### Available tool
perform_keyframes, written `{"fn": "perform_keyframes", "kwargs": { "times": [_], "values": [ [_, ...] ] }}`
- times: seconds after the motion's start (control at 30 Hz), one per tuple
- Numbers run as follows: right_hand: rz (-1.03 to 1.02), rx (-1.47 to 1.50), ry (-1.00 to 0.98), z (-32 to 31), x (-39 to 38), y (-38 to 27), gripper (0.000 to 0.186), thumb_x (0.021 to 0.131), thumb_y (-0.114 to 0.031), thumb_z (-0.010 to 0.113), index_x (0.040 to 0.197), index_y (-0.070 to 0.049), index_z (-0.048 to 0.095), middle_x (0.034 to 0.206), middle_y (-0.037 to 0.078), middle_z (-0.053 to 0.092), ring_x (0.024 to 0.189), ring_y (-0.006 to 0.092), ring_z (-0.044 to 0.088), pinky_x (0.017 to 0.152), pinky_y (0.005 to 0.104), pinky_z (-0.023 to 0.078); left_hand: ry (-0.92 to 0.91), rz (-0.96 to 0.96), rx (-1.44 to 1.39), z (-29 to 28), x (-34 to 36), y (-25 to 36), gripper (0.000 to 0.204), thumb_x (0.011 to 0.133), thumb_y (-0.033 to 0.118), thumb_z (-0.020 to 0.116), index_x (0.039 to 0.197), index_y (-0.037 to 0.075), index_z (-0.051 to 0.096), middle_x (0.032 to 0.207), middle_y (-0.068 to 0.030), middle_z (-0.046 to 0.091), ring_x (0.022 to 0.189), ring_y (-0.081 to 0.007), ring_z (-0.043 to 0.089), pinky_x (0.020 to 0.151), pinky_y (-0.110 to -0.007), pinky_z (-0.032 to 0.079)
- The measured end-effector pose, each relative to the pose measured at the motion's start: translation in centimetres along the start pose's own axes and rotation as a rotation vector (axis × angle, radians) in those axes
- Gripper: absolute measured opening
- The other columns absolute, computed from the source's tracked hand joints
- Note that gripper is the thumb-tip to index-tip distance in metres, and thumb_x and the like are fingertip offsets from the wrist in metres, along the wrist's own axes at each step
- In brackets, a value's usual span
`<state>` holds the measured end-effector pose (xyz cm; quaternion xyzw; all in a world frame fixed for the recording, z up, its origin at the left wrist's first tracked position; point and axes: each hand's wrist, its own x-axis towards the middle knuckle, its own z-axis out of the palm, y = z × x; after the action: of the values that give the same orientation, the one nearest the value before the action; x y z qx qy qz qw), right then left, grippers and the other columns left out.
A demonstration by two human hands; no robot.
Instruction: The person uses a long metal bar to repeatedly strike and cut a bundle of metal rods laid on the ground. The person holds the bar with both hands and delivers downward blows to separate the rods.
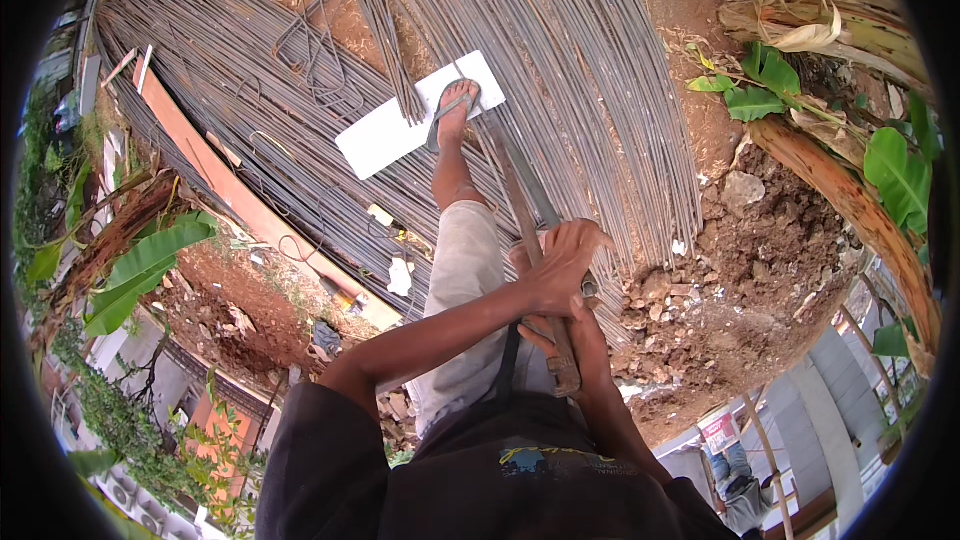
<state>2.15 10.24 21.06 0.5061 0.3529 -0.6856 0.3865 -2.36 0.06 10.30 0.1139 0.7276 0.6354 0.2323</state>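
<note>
A long rusty bar (521,202) and a grey metal pipe (533,185) run side by side from near my foot up to my hands. My left hand (566,258) crosses over both, bent at the wrist and closed around the rusty bar; some of its fingers are hidden. Just below it, my right hand (583,325) is closed at the pipe's near end, partly behind the rusty bar. The bar's thick end sticks out below my hands. My foot (455,108), in a flip-flop, rests on a white board (385,140) beside the far part of the bar.
Long steel reinforcing rods (600,70) lie all over the ground ahead, with bent rod frames (320,70) on top. A wooden plank (215,170) edges them on the left. Rubble and soil (745,260) are heaped at right, near banana stems (840,200).
</note>
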Motion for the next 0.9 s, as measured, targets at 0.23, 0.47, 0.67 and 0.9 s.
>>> {"fn": "perform_keyframes", "kwargs": {
  "times": [0.23, 0.47, 0.67, 0.9],
  "values": [
    [-0.175, 0.074, -0.106, -1.6, 1.8, -1.0, 0.078, 0.106, -0.061, 0.049, 0.155, -0.001, 0.036, 0.141, 0.020, 0.053, 0.130, 0.0370, 0.058, 0.105, 0.0543, 0.054, -0.076, 0.012, -0.538, -2.3, -5.7, 1.9, 0.082, 0.076, 0.019, 0.069, 0.151, 0.008, 0.038, 0.156, -0.0196, 0.040, 0.158, -0.0378, 0.026, 0.132, -0.054, 0.006],
    [-0.067, -0.154, -0.084, -2.1, 2.2, -0.5, 0.091, 0.099, -0.072, 0.053, 0.159, -0.007, 0.032, 0.154, 0.021, 0.043, 0.138, 0.0382, 0.051, 0.113, 0.0536, 0.045, -0.129, 0.121, -0.090, -1.3, -8.9, 2.5, 0.130, 0.077, 0.067, 0.082, 0.165, 0.002, 0.013, 0.170, -0.0279, 0.017, 0.161, -0.0418, 0.010, 0.132, -0.058, 0.004],
    [-0.078, -0.147, -0.121, -2.6, 3.8, 1.7, 0.095, 0.099, -0.075, 0.049, 0.160, -0.004, 0.029, 0.156, 0.021, 0.043, 0.144, 0.0355, 0.045, 0.113, 0.0485, 0.044, -0.221, 0.145, 0.105, -3.6, -11.6, 4.8, 0.160, 0.060, 0.079, 0.087, 0.165, -0.005, 0.000, 0.170, -0.0328, 0.011, 0.162, -0.0429, 0.007, 0.131, -0.058, 0.004],
    [-0.024, -0.173, -0.098, 0.1, 2.5, 1.4, 0.083, 0.100, -0.072, 0.051, 0.154, -0.010, 0.042, 0.146, 0.016, 0.052, 0.132, 0.0265, 0.056, 0.100, 0.0412, 0.053, 0.125, 0.205, 0.169, -0.7, -12.8, 2.2, 0.132, 0.064, 0.057, 0.088, 0.163, -0.002, 0.022, 0.167, -0.0297, 0.028, 0.158, -0.0470, 0.023, 0.129, -0.061, 0.015]
  ]
}}
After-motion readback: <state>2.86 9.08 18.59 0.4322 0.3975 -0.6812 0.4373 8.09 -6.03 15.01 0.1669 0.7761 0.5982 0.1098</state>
